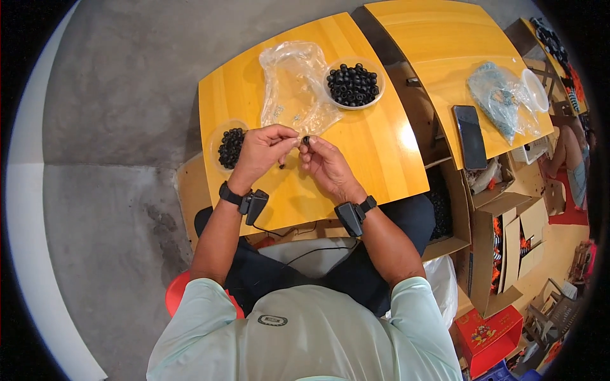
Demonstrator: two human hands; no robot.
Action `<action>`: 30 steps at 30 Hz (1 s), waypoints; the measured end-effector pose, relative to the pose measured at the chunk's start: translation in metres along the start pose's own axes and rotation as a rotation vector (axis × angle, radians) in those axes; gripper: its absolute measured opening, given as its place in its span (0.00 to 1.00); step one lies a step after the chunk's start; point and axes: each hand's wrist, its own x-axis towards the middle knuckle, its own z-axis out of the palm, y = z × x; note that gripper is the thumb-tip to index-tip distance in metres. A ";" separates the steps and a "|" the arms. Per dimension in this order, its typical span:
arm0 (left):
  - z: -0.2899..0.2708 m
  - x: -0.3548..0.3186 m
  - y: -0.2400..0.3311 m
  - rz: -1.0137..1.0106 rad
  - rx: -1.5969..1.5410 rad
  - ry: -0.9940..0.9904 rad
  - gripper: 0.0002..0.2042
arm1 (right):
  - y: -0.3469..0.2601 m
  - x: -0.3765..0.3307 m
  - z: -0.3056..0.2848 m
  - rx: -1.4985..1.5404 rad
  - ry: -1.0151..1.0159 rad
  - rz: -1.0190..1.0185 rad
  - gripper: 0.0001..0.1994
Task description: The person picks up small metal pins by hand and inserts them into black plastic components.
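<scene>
My right hand [327, 165] pinches a small black ring-like part [306, 140] between thumb and fingers. Close against it, my left hand [264, 152] has its thumb and forefinger pressed together; whatever is between them is too small to make out. Another small black piece [281, 166] shows just below the left hand's fingers. To the left stands a clear bowl [215, 141] with many black parts in it. A larger white bowl [376, 101], heaped with similar black parts, is at the back right. Beyond my hands lies a clear plastic bag [279, 63] with tiny shiny bits on it.
The yellow table [381, 165] has its near edge over my knees. On a second yellow table [438, 38] at right lie a phone [469, 136] and a bag of bluish-green pieces [495, 101]. Cardboard boxes [486, 254] and a red box [492, 340] stand below; another person [565, 152] sits at far right.
</scene>
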 end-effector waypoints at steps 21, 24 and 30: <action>0.018 -0.008 0.006 0.315 0.427 0.053 0.07 | 0.007 0.001 -0.002 -0.049 -0.037 0.046 0.10; 0.019 -0.009 0.007 0.266 0.383 0.011 0.07 | 0.008 0.000 -0.003 -0.075 -0.046 0.047 0.10; 0.019 -0.011 0.000 0.241 0.280 0.019 0.09 | 0.008 -0.002 0.000 -0.031 -0.069 0.059 0.11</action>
